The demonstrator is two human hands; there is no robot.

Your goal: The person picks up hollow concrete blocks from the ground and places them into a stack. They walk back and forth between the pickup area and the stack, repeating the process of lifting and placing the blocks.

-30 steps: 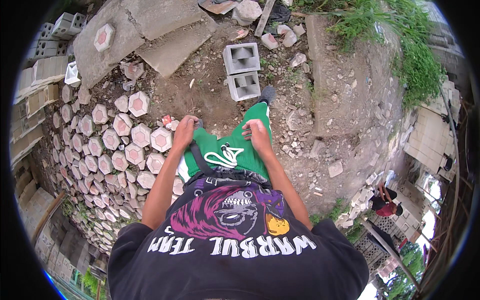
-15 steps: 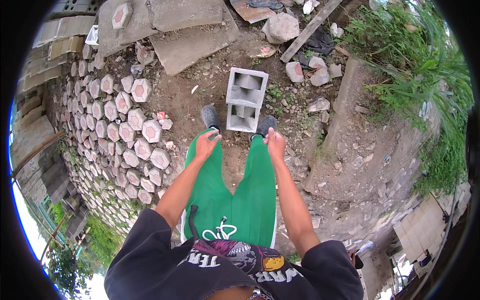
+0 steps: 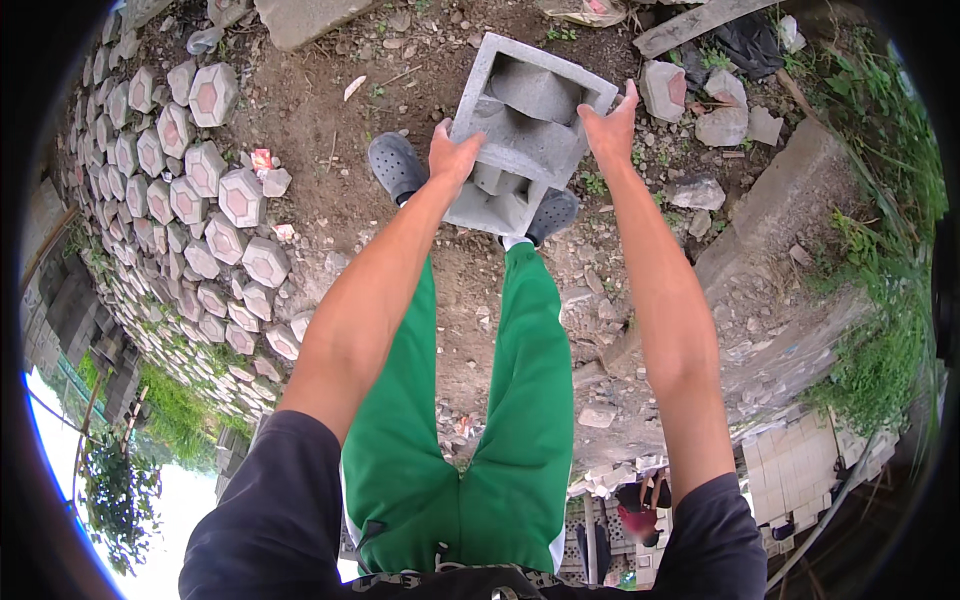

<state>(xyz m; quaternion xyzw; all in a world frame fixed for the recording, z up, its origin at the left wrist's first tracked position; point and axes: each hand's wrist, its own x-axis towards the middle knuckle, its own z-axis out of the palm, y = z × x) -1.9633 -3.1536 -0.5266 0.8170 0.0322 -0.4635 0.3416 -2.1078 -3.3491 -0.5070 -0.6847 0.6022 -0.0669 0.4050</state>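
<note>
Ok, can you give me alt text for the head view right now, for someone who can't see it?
A person's left hand and right hand grip opposite sides of a gray hollow concrete block; a second block shows closer to the person. Dark clogs stand on dirt, with hexagonal pavers to the left and rubble and greenery to the right.

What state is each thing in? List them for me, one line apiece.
Far block: held at both sides, hollows facing the camera
Left hand: closed on the block's left side
Right hand: gripping its right side
Near block: partly hidden by the far one
Shoes: worn
Pants: worn
Plank: lying on the ground
Black plastic: crumpled
</note>
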